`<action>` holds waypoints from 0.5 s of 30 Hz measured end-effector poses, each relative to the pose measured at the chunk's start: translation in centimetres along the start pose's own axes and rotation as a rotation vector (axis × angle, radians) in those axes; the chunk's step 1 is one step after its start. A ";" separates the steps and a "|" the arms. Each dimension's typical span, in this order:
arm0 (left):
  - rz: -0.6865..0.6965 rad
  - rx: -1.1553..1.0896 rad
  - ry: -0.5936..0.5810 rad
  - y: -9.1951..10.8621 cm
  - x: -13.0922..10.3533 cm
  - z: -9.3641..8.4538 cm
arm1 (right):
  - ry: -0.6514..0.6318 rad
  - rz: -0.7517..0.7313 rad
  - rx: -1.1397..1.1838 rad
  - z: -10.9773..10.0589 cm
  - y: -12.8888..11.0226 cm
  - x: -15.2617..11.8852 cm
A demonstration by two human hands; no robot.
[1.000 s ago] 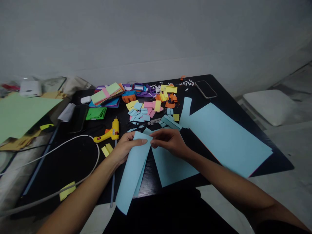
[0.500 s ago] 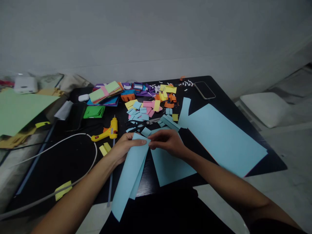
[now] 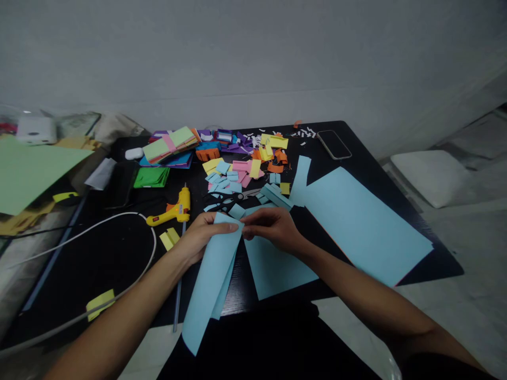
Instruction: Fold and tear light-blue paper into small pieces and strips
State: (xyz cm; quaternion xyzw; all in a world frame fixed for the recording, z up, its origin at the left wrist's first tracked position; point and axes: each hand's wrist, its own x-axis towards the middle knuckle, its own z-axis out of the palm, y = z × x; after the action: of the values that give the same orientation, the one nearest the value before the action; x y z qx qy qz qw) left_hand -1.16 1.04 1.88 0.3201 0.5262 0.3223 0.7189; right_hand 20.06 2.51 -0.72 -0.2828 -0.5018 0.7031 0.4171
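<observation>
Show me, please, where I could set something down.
Bare tabletop shows inside the white cable loop, near the yellow glue gun, and in a slim strip right of the large light-blue sheets; small paper pieces and scissors crowd the back middle.

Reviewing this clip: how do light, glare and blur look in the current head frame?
Head view: dim, greyish light; faint sheen on the black wood-grained table beside the folded light-blue paper in the left hand; pale-green paper sheet at far left looks soft; black handles of the metal-bladed scissors blend into the dark tabletop.
</observation>
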 end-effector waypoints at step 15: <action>0.014 -0.028 -0.018 0.0 -0.2 0.1 | -0.003 0.011 -0.037 0.0 -0.7 -0.1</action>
State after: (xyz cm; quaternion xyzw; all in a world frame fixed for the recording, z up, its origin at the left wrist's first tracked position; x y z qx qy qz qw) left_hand -1.10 0.88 2.03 0.3166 0.5129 0.3318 0.7257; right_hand 20.35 2.53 -0.06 -0.2920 -0.5138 0.6964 0.4072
